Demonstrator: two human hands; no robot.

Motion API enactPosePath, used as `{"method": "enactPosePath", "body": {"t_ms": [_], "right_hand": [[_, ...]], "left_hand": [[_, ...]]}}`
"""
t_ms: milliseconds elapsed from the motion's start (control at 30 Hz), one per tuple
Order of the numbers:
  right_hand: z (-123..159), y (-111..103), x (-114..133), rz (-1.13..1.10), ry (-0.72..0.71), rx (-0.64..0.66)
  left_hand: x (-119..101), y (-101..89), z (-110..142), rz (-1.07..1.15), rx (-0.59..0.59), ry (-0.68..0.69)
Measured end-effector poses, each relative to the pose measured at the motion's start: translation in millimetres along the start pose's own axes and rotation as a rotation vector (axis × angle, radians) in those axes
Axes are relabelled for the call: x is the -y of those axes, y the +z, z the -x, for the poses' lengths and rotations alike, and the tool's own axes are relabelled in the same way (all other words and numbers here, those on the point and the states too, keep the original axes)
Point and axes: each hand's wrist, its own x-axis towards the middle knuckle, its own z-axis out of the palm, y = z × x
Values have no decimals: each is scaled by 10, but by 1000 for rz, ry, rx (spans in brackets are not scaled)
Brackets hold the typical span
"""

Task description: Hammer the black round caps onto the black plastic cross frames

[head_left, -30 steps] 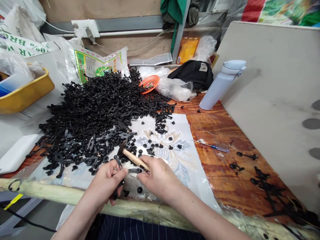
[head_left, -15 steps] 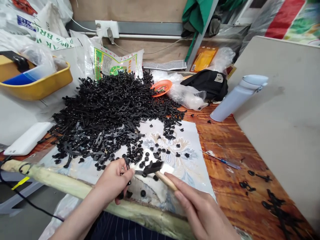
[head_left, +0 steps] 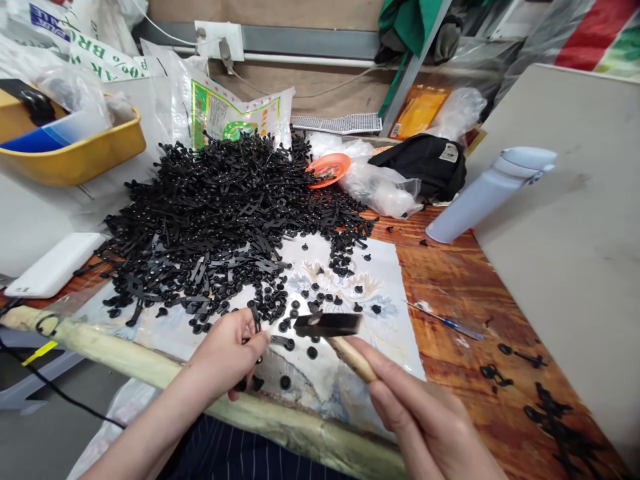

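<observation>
My right hand point(head_left: 415, 400) grips the wooden handle of a hammer point(head_left: 353, 357), its dark head raised a little over the work surface. With thumb and fingers pinched, my left hand point(head_left: 230, 350) holds a black plastic linkage point(head_left: 281, 341); one of its arms points right, with a round end lying under and left of the hammer head. Other parts of that linkage are hidden by my fingers. Small black round caps point(head_left: 312, 352) lie loose around it on the patterned sheet point(head_left: 390, 267). Behind stands a large pile of black plastic parts point(head_left: 225, 200).
An orange dish point(head_left: 341, 162) leans at the pile's right. A light blue bottle point(head_left: 480, 200) stands at the back right. A thin screwdriver point(head_left: 455, 325) and dark parts point(head_left: 555, 413) lie on the right. A white box point(head_left: 55, 267) and yellow bin point(head_left: 85, 163) are left.
My right hand has moved right and turned the hammer, whose head has swung right and risen. My left hand keeps its pinch on the linkage. The camera view has shifted left.
</observation>
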Motion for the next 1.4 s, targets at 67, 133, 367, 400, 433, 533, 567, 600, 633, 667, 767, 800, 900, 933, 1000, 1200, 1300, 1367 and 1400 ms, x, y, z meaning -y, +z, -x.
{"method": "enactPosePath", "body": {"t_ms": [67, 133, 367, 400, 433, 533, 567, 600, 633, 667, 767, 800, 900, 933, 1000, 1200, 1300, 1367, 1400], "right_hand": [[-67, 31, 22, -77, 43, 52], [-172, 103, 54, -183, 144, 111], [-610, 512, 198, -332, 408, 165], [-661, 565, 209, -299, 404, 162], [-705, 610, 217, -264, 395, 155], [-799, 690, 220, -200, 379, 145], [-816, 702, 218, -191, 379, 147], [-827, 707, 215, -182, 379, 151], [-833, 709, 212, -173, 378, 156], [-835, 707, 210, -164, 379, 161], [-831, 693, 211, -145, 390, 174], [-830, 687, 214, -142, 394, 177], [-829, 675, 224, -139, 400, 187], [-828, 673, 226, -138, 400, 188], [-826, 674, 227, -136, 401, 192], [-825, 693, 208, -121, 406, 196], [-830, 697, 198, -118, 398, 200], [-828, 696, 194, -117, 390, 202], [-826, 696, 192, -116, 387, 202]], "left_hand": [[-9, -11, -4, -12, 19, -1], [-13, -21, -9, -12, 28, 7], [-6, -25, -38, 1, 23, 2], [-8, -26, -43, 6, 29, 2], [-10, -27, -46, 13, 35, -2], [-19, -34, -47, 47, 49, -30], [-22, -36, -45, 57, 51, -35], [-25, -38, -42, 68, 54, -40], [-29, -39, -39, 79, 55, -44], [-34, -40, -35, 91, 58, -47], [-50, -41, -27, 132, 70, -59], [-54, -41, -26, 144, 74, -61], [-61, -49, -23, 171, 89, -60], [-62, -53, -22, 177, 95, -62], [-67, -61, -19, 188, 108, -74], [-78, -47, -12, 207, 104, -98], [-82, -21, -4, 197, 90, -98], [-92, -10, 3, 187, 78, -86], [-98, -7, 5, 182, 72, -77]]}}
